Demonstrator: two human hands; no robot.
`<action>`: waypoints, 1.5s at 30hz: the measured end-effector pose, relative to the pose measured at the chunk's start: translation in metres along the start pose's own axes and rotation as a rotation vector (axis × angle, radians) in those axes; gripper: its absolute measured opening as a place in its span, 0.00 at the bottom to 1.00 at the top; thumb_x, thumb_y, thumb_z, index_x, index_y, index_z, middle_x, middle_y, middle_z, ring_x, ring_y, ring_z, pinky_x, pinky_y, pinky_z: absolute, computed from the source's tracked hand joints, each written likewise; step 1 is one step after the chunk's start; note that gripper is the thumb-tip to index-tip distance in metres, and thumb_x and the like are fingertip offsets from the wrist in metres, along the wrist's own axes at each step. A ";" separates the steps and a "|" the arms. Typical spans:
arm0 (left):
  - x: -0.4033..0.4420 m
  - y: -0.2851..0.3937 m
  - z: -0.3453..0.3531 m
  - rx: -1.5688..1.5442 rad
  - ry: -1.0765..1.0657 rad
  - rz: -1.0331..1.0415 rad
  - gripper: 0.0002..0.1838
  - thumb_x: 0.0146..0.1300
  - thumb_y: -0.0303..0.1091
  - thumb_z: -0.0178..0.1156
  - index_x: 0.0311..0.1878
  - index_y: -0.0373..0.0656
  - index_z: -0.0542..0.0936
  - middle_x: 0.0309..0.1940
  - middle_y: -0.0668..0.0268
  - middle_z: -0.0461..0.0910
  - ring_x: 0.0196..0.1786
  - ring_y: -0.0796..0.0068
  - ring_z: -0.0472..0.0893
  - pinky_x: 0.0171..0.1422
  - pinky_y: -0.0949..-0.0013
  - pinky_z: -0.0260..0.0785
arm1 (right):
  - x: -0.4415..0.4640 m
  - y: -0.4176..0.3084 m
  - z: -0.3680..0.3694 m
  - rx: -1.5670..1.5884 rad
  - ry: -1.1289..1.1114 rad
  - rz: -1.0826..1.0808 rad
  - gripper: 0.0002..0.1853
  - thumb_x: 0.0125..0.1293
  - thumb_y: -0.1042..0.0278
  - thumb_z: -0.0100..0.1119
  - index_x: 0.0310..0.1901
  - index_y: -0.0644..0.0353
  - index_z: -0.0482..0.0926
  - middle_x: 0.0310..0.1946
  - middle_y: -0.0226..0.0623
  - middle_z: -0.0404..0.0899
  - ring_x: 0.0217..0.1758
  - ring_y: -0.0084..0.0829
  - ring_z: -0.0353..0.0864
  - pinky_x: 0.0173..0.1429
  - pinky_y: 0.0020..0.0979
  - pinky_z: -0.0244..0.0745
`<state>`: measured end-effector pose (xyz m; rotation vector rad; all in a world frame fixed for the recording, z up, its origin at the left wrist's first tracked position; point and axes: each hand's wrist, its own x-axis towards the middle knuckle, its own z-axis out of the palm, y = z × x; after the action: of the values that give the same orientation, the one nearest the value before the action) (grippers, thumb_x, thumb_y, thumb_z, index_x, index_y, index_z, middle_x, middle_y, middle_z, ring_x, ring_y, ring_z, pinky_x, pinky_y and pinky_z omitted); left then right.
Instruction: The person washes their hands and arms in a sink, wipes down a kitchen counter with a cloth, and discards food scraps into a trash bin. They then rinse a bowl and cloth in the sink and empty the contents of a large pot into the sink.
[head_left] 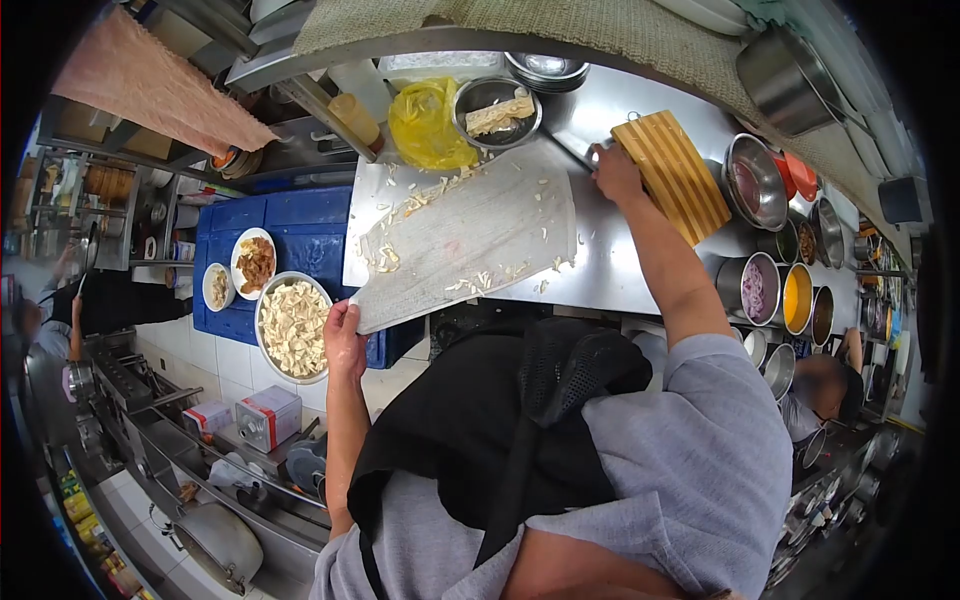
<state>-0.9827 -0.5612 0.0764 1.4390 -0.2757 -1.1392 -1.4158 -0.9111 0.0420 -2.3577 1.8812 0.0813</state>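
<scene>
My left hand [343,325] pinches the near left corner of a white cutting board [470,235], which is tilted up at that corner. Pale chopped pieces [385,260] are scattered along its edges. Just left of that hand is a steel bowl [262,345] full of pale chopped chunks [297,325]. At the far side my right hand [617,173] is closed around the end of a long, dark knife [568,150], its fingers partly hidden. That hand is right beside a striped wooden board [675,175].
Two small dishes of food, one a white plate [240,262], stand on a blue container [225,215]. A yellow bag [430,125] and a steel bowl [495,140] are at the back. Pots, including one of onions [728,290], line the right. An overhead shelf [420,45] crosses above.
</scene>
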 end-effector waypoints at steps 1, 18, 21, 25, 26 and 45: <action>0.001 -0.001 -0.001 0.022 -0.015 0.000 0.09 0.70 0.32 0.54 0.49 0.40 0.72 0.43 0.62 0.79 0.44 0.71 0.80 0.49 0.63 0.75 | 0.004 0.006 0.000 -0.001 -0.003 0.001 0.31 0.58 0.64 0.66 0.63 0.48 0.68 0.55 0.44 0.69 0.63 0.47 0.69 0.58 0.49 0.73; 0.009 -0.012 0.001 0.013 -0.072 -0.041 0.09 0.70 0.35 0.54 0.47 0.41 0.73 0.39 0.65 0.79 0.39 0.74 0.79 0.44 0.66 0.74 | -0.151 -0.045 0.019 0.231 -0.108 -0.245 0.09 0.62 0.69 0.53 0.44 0.56 0.74 0.38 0.42 0.75 0.46 0.47 0.77 0.48 0.45 0.74; 0.015 -0.011 0.005 0.011 -0.083 -0.044 0.08 0.70 0.35 0.54 0.46 0.41 0.73 0.39 0.65 0.79 0.39 0.74 0.79 0.42 0.67 0.74 | -0.145 -0.044 0.004 0.252 -0.056 -0.223 0.07 0.61 0.69 0.53 0.42 0.56 0.73 0.37 0.42 0.75 0.45 0.48 0.77 0.47 0.45 0.73; 0.012 -0.008 0.015 0.003 -0.108 -0.016 0.08 0.70 0.34 0.53 0.47 0.40 0.73 0.38 0.64 0.79 0.40 0.74 0.80 0.43 0.66 0.75 | -0.128 -0.059 -0.040 0.326 0.062 -0.232 0.07 0.62 0.72 0.52 0.42 0.55 0.73 0.37 0.43 0.74 0.44 0.49 0.77 0.45 0.45 0.73; 0.010 -0.007 0.017 -0.013 -0.112 -0.013 0.08 0.70 0.33 0.53 0.47 0.40 0.73 0.38 0.64 0.79 0.40 0.74 0.80 0.43 0.66 0.76 | -0.124 -0.068 -0.051 0.356 0.113 -0.252 0.07 0.63 0.71 0.51 0.42 0.54 0.73 0.38 0.43 0.74 0.44 0.49 0.77 0.45 0.46 0.73; 0.044 -0.009 0.010 0.113 0.133 0.048 0.09 0.69 0.34 0.55 0.44 0.39 0.76 0.37 0.63 0.79 0.37 0.72 0.80 0.37 0.70 0.75 | -0.029 -0.173 -0.012 0.316 -0.006 -0.412 0.17 0.62 0.72 0.50 0.53 0.54 0.74 0.52 0.48 0.73 0.48 0.52 0.77 0.54 0.46 0.72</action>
<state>-0.9731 -0.5975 0.0501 1.5922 -0.2827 -0.9970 -1.2539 -0.8473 0.0680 -2.4478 1.2559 -0.2294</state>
